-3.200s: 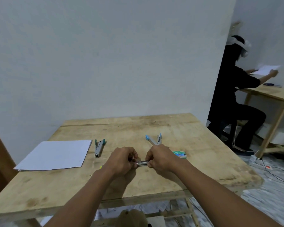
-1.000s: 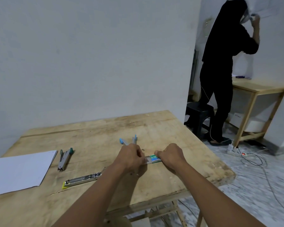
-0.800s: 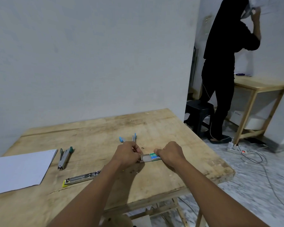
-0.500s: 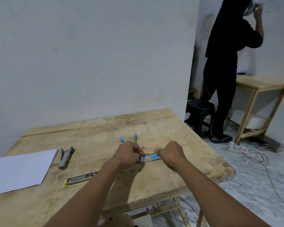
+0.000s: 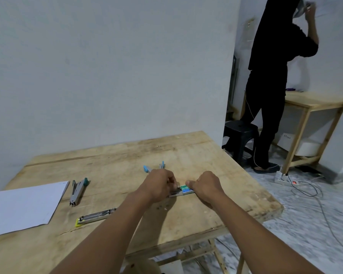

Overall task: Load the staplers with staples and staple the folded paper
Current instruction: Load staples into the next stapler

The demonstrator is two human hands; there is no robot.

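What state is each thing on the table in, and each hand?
staple box, tray slid partly out
left hand, pinches the tray end
right hand, grips the box sleeve
blue stapler, swung open
teal stapler, lying untouched
metal rail, lying loose, apart from both staplers
paper, lying flat

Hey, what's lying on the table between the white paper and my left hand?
In the head view, a teal-ended stapler and a yellow-tipped metal rail.
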